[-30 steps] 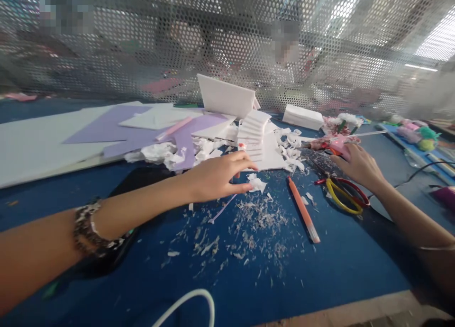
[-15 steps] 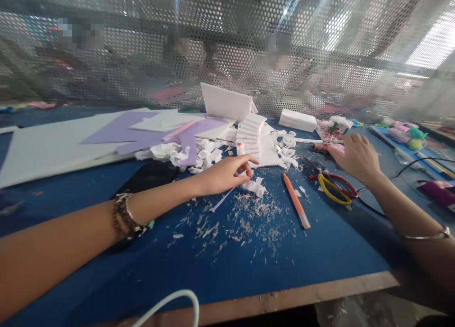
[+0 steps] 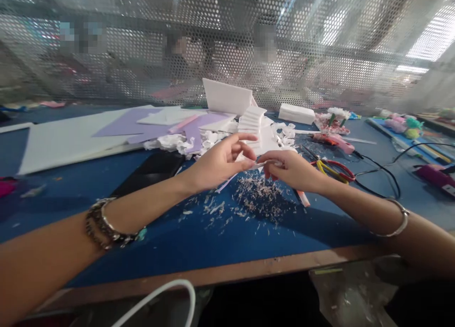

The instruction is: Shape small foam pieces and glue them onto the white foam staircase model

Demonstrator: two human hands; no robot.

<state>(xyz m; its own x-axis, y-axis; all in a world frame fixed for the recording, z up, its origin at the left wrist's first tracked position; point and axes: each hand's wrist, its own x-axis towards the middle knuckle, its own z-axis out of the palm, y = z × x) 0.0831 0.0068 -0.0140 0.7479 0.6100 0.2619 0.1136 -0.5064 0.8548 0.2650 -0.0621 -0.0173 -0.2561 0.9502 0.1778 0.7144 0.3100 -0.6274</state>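
The paper scrap (image 3: 243,157) is white, the tabletop (image 3: 149,256) blue, the sheet (image 3: 121,122) lilac. The scissors (image 3: 341,166) have red and yellow handles; the glue gun (image 3: 344,144) is pink. Round holes dot the grey screen (image 3: 142,57).

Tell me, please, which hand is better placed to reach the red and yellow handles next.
The right hand, I'd judge: it lies nearer the red and yellow handles, while the left hand is on the far side of it. Both hands seem to pinch the white scrap, so neither looks free.
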